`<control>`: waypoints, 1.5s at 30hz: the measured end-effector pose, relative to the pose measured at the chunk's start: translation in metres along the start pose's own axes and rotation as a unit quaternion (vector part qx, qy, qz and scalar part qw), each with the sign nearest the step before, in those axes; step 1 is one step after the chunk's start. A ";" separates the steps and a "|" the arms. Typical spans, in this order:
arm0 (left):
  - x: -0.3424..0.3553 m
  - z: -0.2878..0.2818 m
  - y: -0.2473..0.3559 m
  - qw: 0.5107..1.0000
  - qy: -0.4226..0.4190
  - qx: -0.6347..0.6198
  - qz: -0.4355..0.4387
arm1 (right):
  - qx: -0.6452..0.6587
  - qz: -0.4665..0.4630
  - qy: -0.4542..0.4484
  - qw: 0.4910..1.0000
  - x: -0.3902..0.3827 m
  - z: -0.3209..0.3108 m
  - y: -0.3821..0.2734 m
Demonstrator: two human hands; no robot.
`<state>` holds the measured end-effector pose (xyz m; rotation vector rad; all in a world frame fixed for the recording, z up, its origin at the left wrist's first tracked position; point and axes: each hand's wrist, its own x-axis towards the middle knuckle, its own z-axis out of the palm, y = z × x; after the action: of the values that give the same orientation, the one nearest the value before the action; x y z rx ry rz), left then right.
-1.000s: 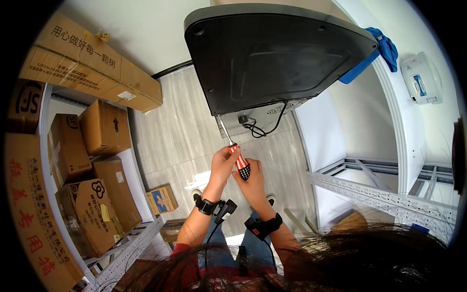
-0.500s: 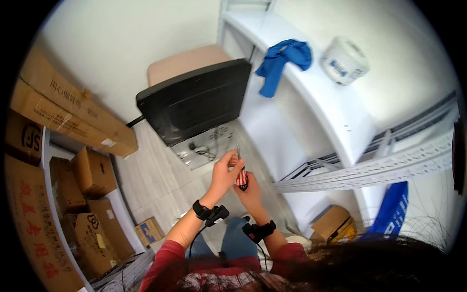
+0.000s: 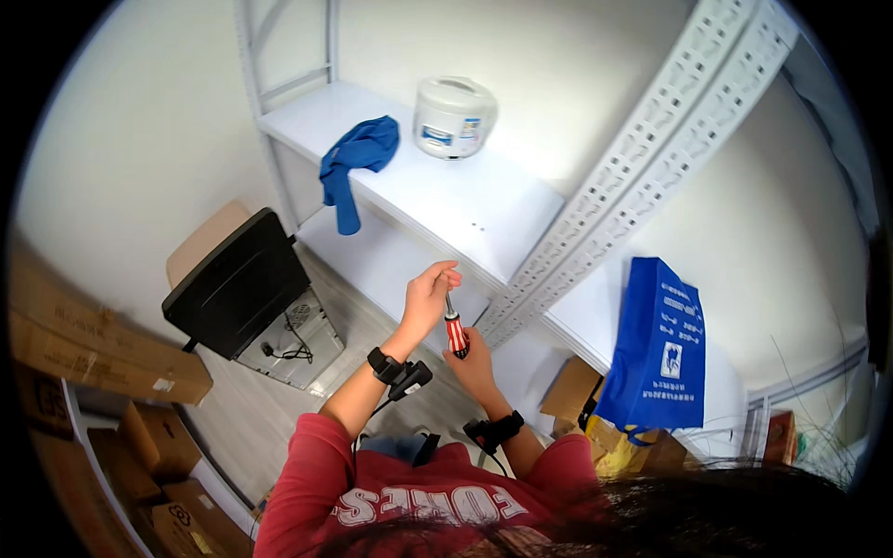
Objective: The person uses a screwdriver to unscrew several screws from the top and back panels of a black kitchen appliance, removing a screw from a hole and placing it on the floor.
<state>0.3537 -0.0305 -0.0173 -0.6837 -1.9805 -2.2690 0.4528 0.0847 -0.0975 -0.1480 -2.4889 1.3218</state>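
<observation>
My left hand (image 3: 428, 290) is closed near the upper end of a screwdriver, its fingers curled at the metal shaft. My right hand (image 3: 470, 358) grips the red-and-white striped handle of the screwdriver (image 3: 454, 329), which has a dark, star-patterned end. Dark wrist devices with cables are on both forearms. To the left, a chair-like piece with a black panel (image 3: 233, 284) stands over a metal box (image 3: 288, 358) with a black plug and cable.
A white shelf (image 3: 502, 232) holds a blue cloth (image 3: 358, 158) and a pale round container (image 3: 454, 121). A perforated upright (image 3: 623, 158) stands right of it, near a blue bag (image 3: 651, 344). Cardboard boxes lie at lower left (image 3: 158, 442) and lower right (image 3: 567, 391).
The view has swung right and up toward the shelving, so the black panel now sits at left. The screwdriver moved away from the panel, held upright, my left hand higher on it.
</observation>
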 end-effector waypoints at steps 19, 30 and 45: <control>0.178 0.073 -0.053 0.990 -0.094 -0.105 0.003 | -0.038 0.131 0.174 0.975 0.104 -0.024 0.027; 0.202 0.053 -0.135 0.944 -0.220 0.209 0.128 | 0.002 0.186 0.270 0.945 0.172 0.001 0.013; 0.198 0.047 -0.171 0.921 -0.261 0.277 0.085 | 0.067 0.179 0.249 0.950 0.213 0.023 0.045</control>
<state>0.1341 0.0926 -0.1020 -1.4062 -2.4871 -1.3953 0.2420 0.1425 -0.0973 -0.8258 -1.9940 1.3705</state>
